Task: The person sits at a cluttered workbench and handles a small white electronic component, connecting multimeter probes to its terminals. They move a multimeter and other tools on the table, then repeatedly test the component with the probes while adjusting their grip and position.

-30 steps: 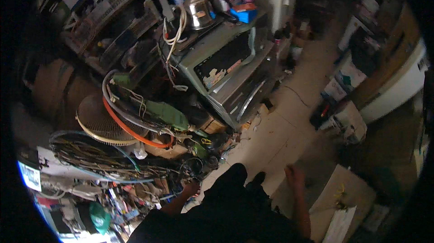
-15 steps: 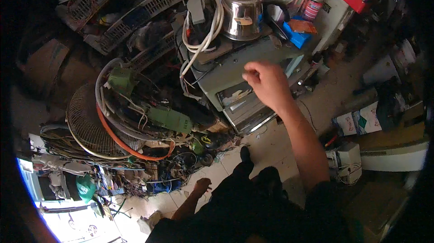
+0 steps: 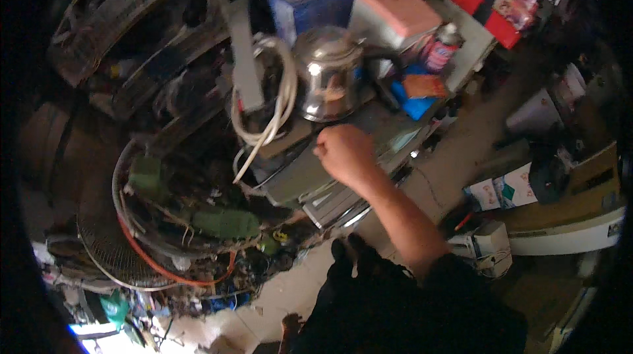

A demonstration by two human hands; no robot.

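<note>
My right hand (image 3: pixel 346 156) reaches over the front of a grey-green cabinet (image 3: pixel 290 186), just below a shiny metal kettle (image 3: pixel 328 84). Its fingers are curled into a loose fist, and nothing shows sticking out of them. The kettle stands upright on the cabinet top, with a dark handle on its right side. Left of it lies a coil of white cable (image 3: pixel 287 100) beside a long pale bar (image 3: pixel 244 57). Low down, my left hand (image 3: pixel 291 322) hangs by my dark clothing, fingers loosely apart and holding nothing visible.
A blue box (image 3: pixel 310 10), a pink-lidded container (image 3: pixel 399 11), a spray can (image 3: pixel 442 49) and a blue packet (image 3: pixel 417 107) crowd the cabinet top. At left are a fan guard (image 3: pixel 112 242), an orange hose (image 3: pixel 148 262) and green metal parts (image 3: pixel 224 222). White boxed goods stand at right.
The view has shifted, so the kettle and cabinet sit lower and further left. My right hand has come closer to the kettle's base, its fingers more tightly curled. My left hand still hangs low.
</note>
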